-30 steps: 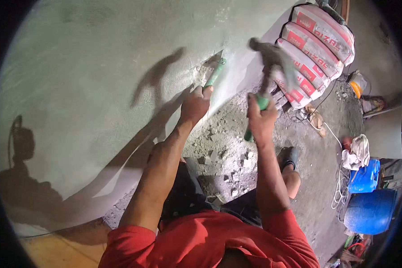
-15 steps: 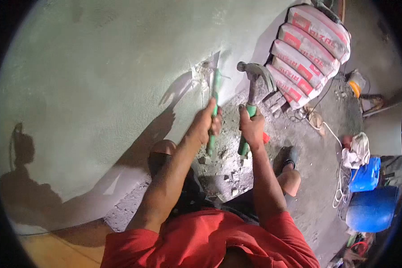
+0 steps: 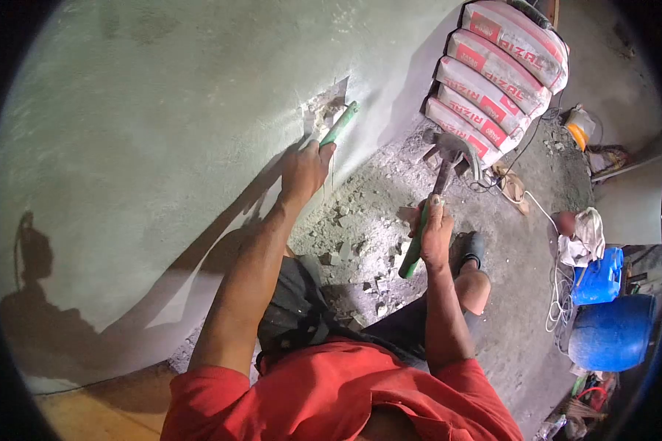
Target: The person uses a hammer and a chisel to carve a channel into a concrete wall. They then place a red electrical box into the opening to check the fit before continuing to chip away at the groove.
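My left hand [image 3: 305,173] is closed around a green chisel [image 3: 340,123] beside a rough chipped hole [image 3: 324,110] in the plastered wall [image 3: 184,95]. One end of the chisel slants up and to the right from my fist; its other end is hidden. My right hand [image 3: 435,234] grips a claw hammer [image 3: 444,176] by its green handle, over the floor and away from the wall. The hammer's metal head is up, toward the cement bags. Nothing touches the hammer head that I can see.
Stacked cement bags [image 3: 485,88] stand by the wall at upper right. Broken rubble [image 3: 346,235] covers the floor between my legs. On the right are a white cord [image 3: 555,294], a blue jug [image 3: 599,279] and a blue drum [image 3: 612,334].
My left hand has moved up and left to the hole, tilting the chisel. My right hand has drawn the hammer right and down, away from the wall.
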The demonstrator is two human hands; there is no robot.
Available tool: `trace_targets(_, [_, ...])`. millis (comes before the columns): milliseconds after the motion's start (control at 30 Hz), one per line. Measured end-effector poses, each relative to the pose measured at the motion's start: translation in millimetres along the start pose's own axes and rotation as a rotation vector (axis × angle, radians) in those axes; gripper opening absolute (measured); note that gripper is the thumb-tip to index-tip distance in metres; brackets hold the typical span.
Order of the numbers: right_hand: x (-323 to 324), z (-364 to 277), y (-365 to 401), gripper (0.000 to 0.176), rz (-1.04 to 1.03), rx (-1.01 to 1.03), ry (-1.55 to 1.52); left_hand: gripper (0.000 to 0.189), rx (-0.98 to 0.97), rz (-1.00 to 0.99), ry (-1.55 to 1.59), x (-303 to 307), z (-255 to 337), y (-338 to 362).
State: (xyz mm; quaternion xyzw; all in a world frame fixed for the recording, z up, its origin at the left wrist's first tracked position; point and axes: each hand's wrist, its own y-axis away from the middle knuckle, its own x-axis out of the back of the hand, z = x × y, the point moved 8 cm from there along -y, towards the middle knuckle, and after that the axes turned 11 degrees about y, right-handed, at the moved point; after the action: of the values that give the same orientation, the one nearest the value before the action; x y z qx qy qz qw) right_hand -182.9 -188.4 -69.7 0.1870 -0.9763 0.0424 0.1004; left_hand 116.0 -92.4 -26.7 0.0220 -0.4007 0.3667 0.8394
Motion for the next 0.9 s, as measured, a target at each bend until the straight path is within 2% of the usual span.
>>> trace_targets(67, [5, -9, -2, 0.048, 0.029, 0.001, 0.037, 0.048, 0.050, -0.020, -0.050, -2, 1, 1])
trace_targets(100, [7, -21, -3, 0.049, 0.045, 0.082, -0.005, 0.048, 0.051, -0.022, -0.051, 0, 1, 1])
trace_targets(133, [10, -34, -6, 0.049, 0.061, 0.165, -0.047, 0.047, 0.031, -0.030, -0.079, 6, 8, 0])
trace_targets(200, [13, -49, -11, 0.050, 0.123, 0.181, -0.056, 0.047, 0.017, -0.043, -0.111, 5, 8, -1])
trace_targets(267, [15, -68, -11, 0.052, 0.182, 0.280, -0.172, 0.047, -0.044, 0.013, -0.073, 8, 9, -2])
trace_targets(300, [10, -81, -11, 0.052, 0.117, 0.326, -0.215, 0.047, -0.043, 0.009, -0.082, 8, 7, -4])
trace_targets(400, [-18, -57, -17, 0.048, 0.227, 0.319, -0.250, 0.048, 0.041, -0.051, -0.026, 6, 2, -4])
trace_targets(467, [-73, -19, -27, 0.043, 0.239, 0.347, -0.269, 0.048, 0.045, -0.063, -0.042, 9, 4, -5])
trace_targets(533, [-123, -10, -47, 0.037, 0.184, 0.477, 0.270, 0.048, 0.053, -0.047, -0.079, 11, 5, -7])
trace_targets(567, [-120, -6, -43, 0.037, 0.191, 0.469, 0.261, 0.048, 0.052, -0.039, -0.118, 13, 6, -8])
trace_targets(633, [-118, 4, -58, 0.037, 0.064, 0.198, 0.201, 0.049, 0.029, -0.024, -0.115, 15, 6, -17])
trace_targets(667, [-108, 0, -51, 0.037, 0.059, 0.192, 0.205, 0.049, 0.040, -0.030, -0.105, 14, 3, -11])
trace_targets(733, [-84, -3, -50, 0.038, 0.043, 0.081, -0.095, 0.050, 0.022, -0.004, -0.072, 13, 5, -13])
trace_targets(800, [-54, -40, -35, 0.042, 0.143, 0.230, -0.244, 0.051, 0.018, 0.008, -0.042, 14, 9, -11])
trace_targets(833, [-50, -45, -32, 0.042, 0.147, 0.347, -0.261, 0.052, 0.049, -0.058, -0.071, 15, 15, -11])
trace_targets(867, [-58, -46, -26, 0.044, 0.227, 0.361, -0.496, 0.052, 0.084, -0.122, -0.100, 12, 16, -9])
trace_targets(900, [-74, -36, -28, 0.044, 0.262, 0.419, -0.282, 0.052, 0.090, -0.121, -0.105, 10, 15, -9])
